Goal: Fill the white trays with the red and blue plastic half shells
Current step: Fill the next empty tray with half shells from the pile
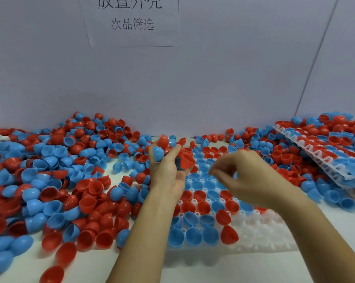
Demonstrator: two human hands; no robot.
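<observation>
Shells loose in a red/blue heap at left, left hand gripping a stack of them above the tray, right hand blurred over its half-filled cells, grip unclear, second tray tilted at right.

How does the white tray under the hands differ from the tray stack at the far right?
The white tray lies flat and is only partly filled, its near-right cups bare; the tray stack sits tilted with shells heaped on top. The left hand grips shells above the flat tray; no hand touches the stack. Both are white and hold red and blue shells.
</observation>
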